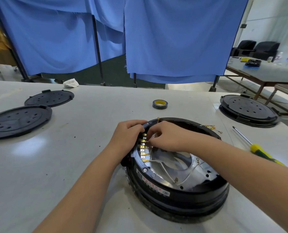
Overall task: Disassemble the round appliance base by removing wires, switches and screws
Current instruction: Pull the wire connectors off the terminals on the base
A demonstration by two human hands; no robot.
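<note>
Head view: base (176, 187) at worktop centre, cover off. Left hand (129, 134) grips rim at 10 o'clock; right hand (166, 137) fingers pinch a terminal (145, 141). Wires, screws mostly left; approx. early-mid.

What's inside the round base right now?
Inside the round base: a shiny metal liner, loose white wires and a row of brass terminals. The right hand covers the far-left part.

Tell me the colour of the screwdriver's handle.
Yellow and green, seen in the head view: the screwdriver lies on the table right of the round base.
</note>
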